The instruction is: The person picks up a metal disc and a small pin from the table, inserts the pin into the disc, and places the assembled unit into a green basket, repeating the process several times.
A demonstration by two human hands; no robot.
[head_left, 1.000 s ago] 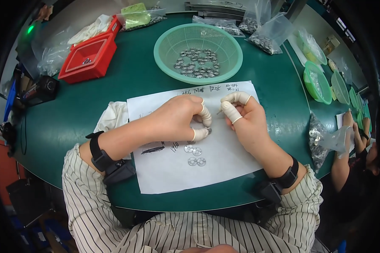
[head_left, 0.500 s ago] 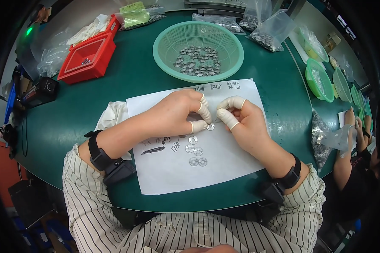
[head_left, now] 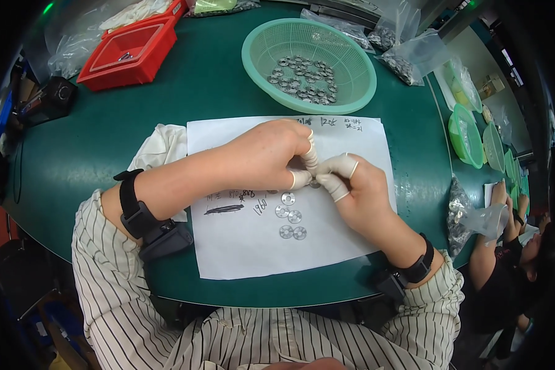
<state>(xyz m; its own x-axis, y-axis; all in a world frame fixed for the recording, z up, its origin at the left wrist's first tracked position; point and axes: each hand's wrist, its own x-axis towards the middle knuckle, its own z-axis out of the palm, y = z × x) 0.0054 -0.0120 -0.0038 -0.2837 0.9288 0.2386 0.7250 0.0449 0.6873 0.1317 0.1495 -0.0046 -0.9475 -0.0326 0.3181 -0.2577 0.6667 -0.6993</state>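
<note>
Over a sheet of white paper (head_left: 228,259) my two hands meet, pale finger cots on their thumbs and fingers. My left hand (head_left: 274,154) is closed, pinching a small round metal disc (head_left: 315,184) with a hole in it. My right hand (head_left: 364,191) is closed too, its thumb and forefinger pressed together against that disc. Whatever else lies between the right fingertips is hidden. Below the left hand, several similar discs (head_left: 288,198) lie flat on the paper, some side by side. Handwriting in black ink runs beside them.
Beyond the paper stands a green mesh basket (head_left: 253,68) with many metal pieces. Red trays (head_left: 120,77) and a black device (head_left: 48,102) are at the left; a white cloth (head_left: 160,148) touches the paper. Bags of parts (head_left: 459,216) and another person's arm (head_left: 484,256) are at right.
My hands have come together, the right fingertips now touching the disc at the left ones. The view has shifted slightly. The loose discs on the paper keep their layout.
</note>
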